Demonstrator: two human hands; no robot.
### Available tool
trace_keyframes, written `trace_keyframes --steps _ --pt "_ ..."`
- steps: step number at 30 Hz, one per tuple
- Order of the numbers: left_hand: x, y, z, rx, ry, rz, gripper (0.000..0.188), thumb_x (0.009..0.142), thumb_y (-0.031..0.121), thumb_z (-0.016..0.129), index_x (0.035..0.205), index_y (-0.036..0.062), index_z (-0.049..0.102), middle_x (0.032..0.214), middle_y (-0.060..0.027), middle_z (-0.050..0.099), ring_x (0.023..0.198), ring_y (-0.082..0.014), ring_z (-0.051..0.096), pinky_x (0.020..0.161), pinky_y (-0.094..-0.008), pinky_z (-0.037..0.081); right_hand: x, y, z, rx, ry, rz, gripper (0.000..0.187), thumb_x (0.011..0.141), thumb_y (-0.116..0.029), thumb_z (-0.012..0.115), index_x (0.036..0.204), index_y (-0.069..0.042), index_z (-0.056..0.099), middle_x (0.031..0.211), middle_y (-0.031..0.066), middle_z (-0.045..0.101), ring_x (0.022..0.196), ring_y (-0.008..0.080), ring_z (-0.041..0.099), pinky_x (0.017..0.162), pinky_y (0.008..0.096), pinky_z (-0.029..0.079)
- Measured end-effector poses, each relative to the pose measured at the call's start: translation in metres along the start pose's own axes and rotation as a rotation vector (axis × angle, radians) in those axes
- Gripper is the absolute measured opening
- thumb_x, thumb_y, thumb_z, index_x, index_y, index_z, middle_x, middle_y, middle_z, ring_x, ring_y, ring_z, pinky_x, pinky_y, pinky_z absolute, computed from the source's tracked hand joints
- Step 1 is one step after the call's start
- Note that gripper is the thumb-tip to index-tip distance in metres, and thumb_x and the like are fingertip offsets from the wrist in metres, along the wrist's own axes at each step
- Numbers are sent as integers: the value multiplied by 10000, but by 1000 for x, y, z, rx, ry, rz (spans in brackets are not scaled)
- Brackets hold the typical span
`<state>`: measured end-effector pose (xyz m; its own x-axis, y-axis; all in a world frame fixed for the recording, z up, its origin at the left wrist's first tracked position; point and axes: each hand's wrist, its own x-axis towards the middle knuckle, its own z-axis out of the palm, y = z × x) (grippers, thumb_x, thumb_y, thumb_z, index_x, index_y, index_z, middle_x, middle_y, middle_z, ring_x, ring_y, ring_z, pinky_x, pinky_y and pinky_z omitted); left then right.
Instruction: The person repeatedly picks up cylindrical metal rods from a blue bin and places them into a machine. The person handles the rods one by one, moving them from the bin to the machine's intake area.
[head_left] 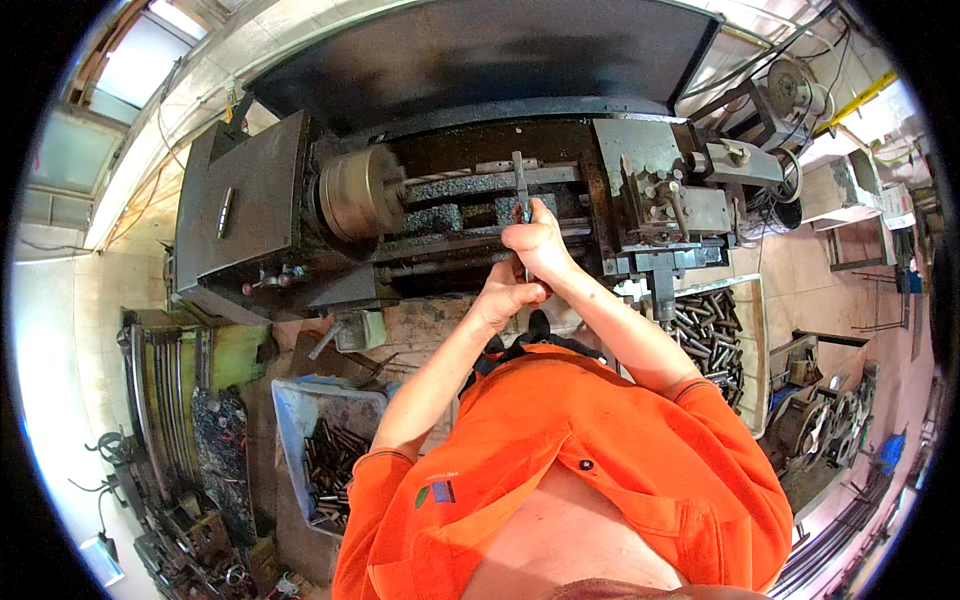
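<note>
In front of my body, over the near side of a metal lathe (450, 215), my two hands are close together. My right hand (538, 243) is closed around a caliper (520, 185), a slim steel bar pointing away from me over the lathe bed. Just below it, my left hand (508, 297) is closed too, near the caliper's lower end; what its fingers hold is hidden. The round chuck (360, 193) is to the left, with a long twisted drill (440, 178) extending right from it. Metal chips (432, 219) cover the bed.
On the headstock lies a small metal cylinder (225, 212). The tool post (665, 195) stands at the right. A bin of metal pins (765, 320) is at lower right, and a pale tub of dark pieces (290, 410) at lower left. Long bars (165, 390) stand farther left.
</note>
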<state>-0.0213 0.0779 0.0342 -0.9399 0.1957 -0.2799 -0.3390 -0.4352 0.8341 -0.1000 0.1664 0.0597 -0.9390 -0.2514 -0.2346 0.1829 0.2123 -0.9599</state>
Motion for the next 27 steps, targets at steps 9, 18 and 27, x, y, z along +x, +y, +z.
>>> trace_keyframes --steps 9,18,27 --pt "-6 0 -26 16 -11 68 682 551 382 825 1009 -11 508 830 -35 576 682 -101 530 559 -238 416 2 -22 26 -37 -70 38 303 606 -137 550 842 31 459 735 119 470 688 199 450 622 321 405" --pt "-28 9 -59 31 73 53 596 560 362 820 938 -4 540 770 -27 579 642 -101 547 510 -234 423 5 -33 68 -113 -132 49 388 608 -129 576 913 103 520 844 232 577 873 303 587 741 334 456" --pt "-21 8 -52 -79 32 117 348 602 155 763 815 -12 546 689 -12 551 583 -96 519 502 -236 407 8 -18 64 -45 -85 98 339 624 -132 550 888 74 497 794 202 544 773 302 545 688 351 439"
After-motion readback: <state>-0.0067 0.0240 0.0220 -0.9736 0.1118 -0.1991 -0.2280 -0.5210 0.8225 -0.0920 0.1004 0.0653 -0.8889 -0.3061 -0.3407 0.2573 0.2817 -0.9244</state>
